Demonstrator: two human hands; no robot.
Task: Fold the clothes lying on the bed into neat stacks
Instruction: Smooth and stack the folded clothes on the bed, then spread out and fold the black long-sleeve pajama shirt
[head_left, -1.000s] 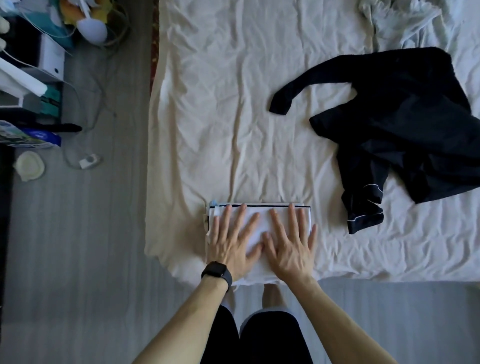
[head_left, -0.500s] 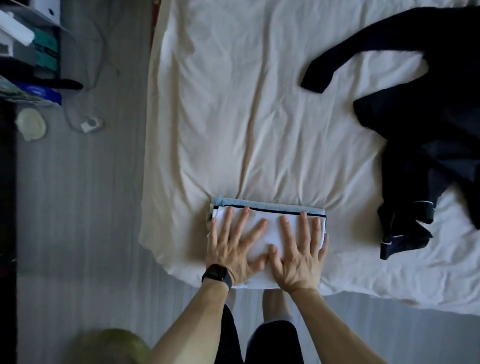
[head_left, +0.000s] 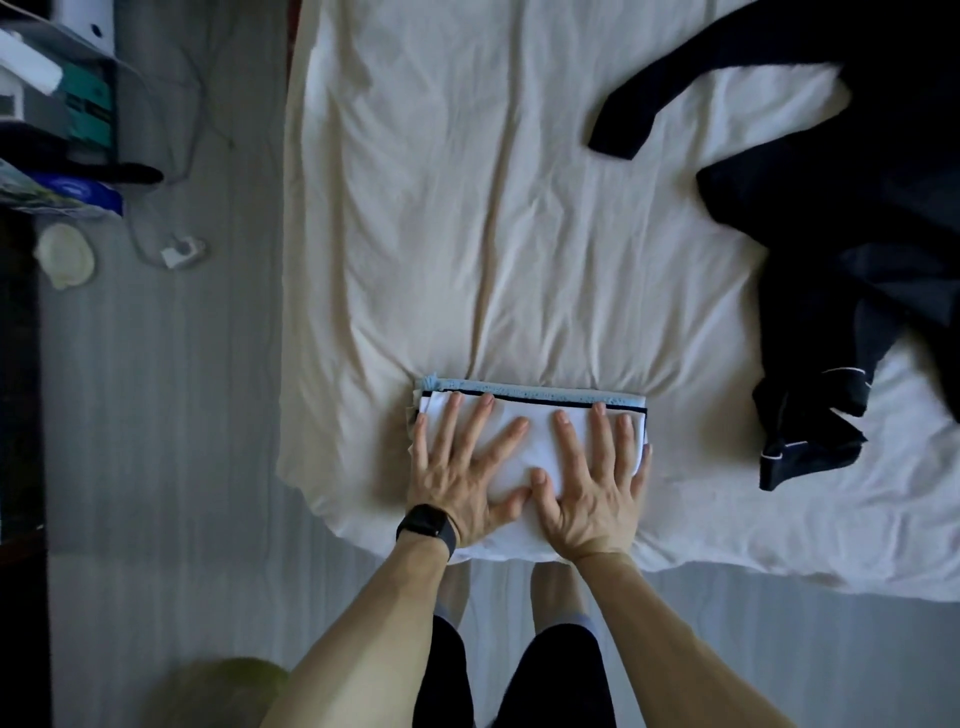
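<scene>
Little changes from half a second ago: your left hand (head_left: 462, 483) and right hand (head_left: 592, 493) keep the same flat press on the folded stack (head_left: 535, 441), which stays at the near edge of the bed (head_left: 467, 234), directly under your palms. Compared with a second back, your view sits closer and has swung left. The pale garment that lay beyond the dark clothes is now out of sight. The dark clothes (head_left: 857, 208) run off the right and top edges, well apart from your right hand and farther out than your fingertips. The light blue layer (head_left: 545, 393), only a corner back then, now shows as a full strip just past your fingertips, under the white top layer. Both hands are released and grasp nothing. The fingers are straight and fanned, palms down on the white cloth, fingertips pointing away from you. Your left fingertips stop just short of the dark stripe along the stack's far edge, and your right little finger hangs over the stack's right side. The thumbs angle toward each other between the palms, close enough that I cannot tell whether they touch. The heels of both hands sit at the stack's near edge, where the sheet drops toward the floor (head_left: 182, 415). A black watch (head_left: 426, 522) wraps your left wrist. Well out past your left hand, a white plug (head_left: 182, 252) lies on the floor with its cord. Both bare forearms reach in from below.
</scene>
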